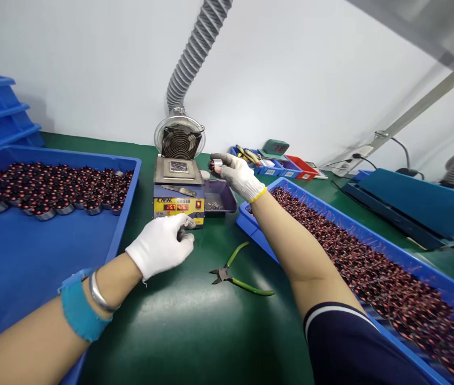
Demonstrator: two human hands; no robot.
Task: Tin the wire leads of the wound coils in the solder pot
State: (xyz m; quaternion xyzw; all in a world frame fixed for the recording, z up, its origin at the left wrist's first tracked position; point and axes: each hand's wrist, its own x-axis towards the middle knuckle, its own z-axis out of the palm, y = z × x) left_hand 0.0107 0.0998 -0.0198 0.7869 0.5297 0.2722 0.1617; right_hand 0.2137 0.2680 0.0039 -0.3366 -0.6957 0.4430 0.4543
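My right hand (239,174), in a white glove with darkened fingertips, pinches a small coil part (215,164) with a silvery rim and dark, reddish top. It is held in the air just right of the solder pot (178,206), which has a lit red display. My left hand (164,243), also gloved, hovers before the pot's front panel. Its fingers are loosely curled, thumb and forefinger apart, with no part visible between them. Green-handled cutting pliers (223,275) lie spread on the green table (170,331). A flat metal piece (181,190) rests on the pot's ledge.
At left, a blue tray (128,214) holds many coil parts; stacked blue bins (2,115) stand behind. Another blue tray (259,232) at right is full of reddish-wired parts. A purple tray (227,195), small bins (278,168) and a ducted fume hood (181,141) surround the pot.
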